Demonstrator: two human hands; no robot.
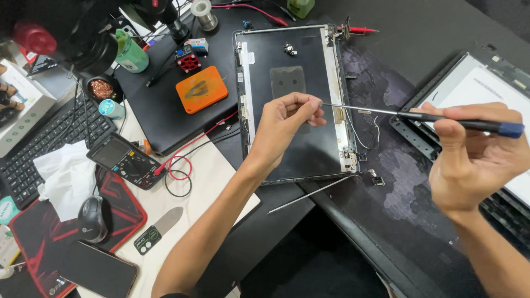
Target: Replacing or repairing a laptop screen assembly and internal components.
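My right hand (475, 152) grips a long thin screwdriver (419, 116) by its black and blue handle, held level above the desk. Its metal tip points left and meets the pinched fingertips of my left hand (284, 124). Whether a screw sits between those fingers is too small to tell. Both hands hover over an opened laptop lid back cover (259, 44), a dark shell with silver edges and hinges. A loose thin metal rod (309, 194) lies by the cover's lower edge.
A laptop screen panel (469, 83) lies at the right on a dark mat. At the left are a multimeter (124, 160) with red and black leads, an orange box (201, 88), keyboard (49, 143), mouse (93, 218), phone (96, 270), tissue (66, 174) and green bottle (131, 52).
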